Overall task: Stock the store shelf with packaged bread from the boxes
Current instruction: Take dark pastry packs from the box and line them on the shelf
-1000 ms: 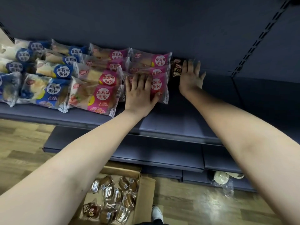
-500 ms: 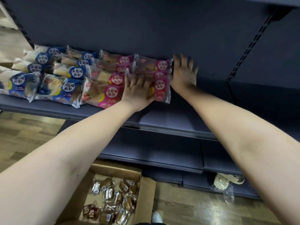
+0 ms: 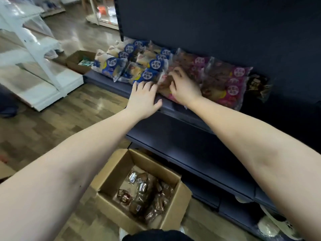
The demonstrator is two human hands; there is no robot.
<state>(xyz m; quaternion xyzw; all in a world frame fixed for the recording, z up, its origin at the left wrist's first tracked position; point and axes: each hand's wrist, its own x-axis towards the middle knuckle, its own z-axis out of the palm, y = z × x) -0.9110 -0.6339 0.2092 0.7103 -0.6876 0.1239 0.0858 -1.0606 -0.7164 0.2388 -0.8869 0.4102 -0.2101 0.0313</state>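
Blue bread packs fill the left of the dark shelf, with pink bread packs to their right. One brown pack lies at the right end of the row. My left hand lies flat on the shelf's front edge, its straight fingers touching the nearest blue pack. My right hand has its fingers curled on the front pink pack, at the seam between blue and pink. Below my arms an open cardboard box on the floor holds several brown bread packs.
A second cardboard box with green packets stands on the floor left of the shelf. White shelving stands at far left. A lower dark shelf juts out under the stocked one. The floor is wood.
My view has swung left. Both hands moved left along the row: the left from the pink packs to the shelf edge by the blue ones, the right from the brown pack to the front pink pack.
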